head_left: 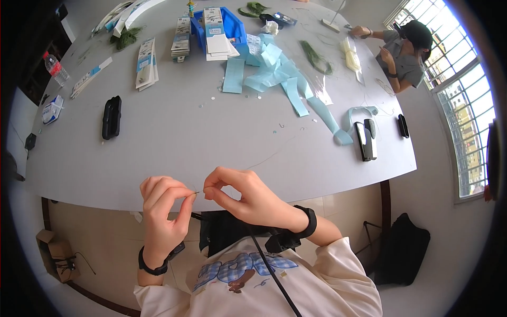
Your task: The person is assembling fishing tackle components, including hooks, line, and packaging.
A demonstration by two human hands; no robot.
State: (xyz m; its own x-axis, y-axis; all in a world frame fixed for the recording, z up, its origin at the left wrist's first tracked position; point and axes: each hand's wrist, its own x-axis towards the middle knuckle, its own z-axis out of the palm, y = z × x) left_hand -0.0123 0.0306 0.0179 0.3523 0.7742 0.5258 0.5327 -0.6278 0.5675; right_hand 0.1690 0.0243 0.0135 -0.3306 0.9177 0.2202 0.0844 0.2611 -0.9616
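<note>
Both my hands are raised close together at the table's near edge. My left hand (163, 203) pinches a tiny, thin dark piece (197, 193) between thumb and forefinger; its exact kind is too small to tell. Just beside it, my right hand (245, 198) is closed in a pinch, thumb against forefinger. From behind the right hand a fine, thread-like line (266, 158) runs over the table toward the far right. What lies between the right fingertips is very thin and hard to see.
On the grey table (185, 142) lie a black case (111, 118), a stapler (365, 140), light-blue paper strips (272, 74), a blue bin (232, 26), card stacks (147, 63), green line bundles (315, 57) and a bottle (56, 68). Another person (404, 55) sits at the right.
</note>
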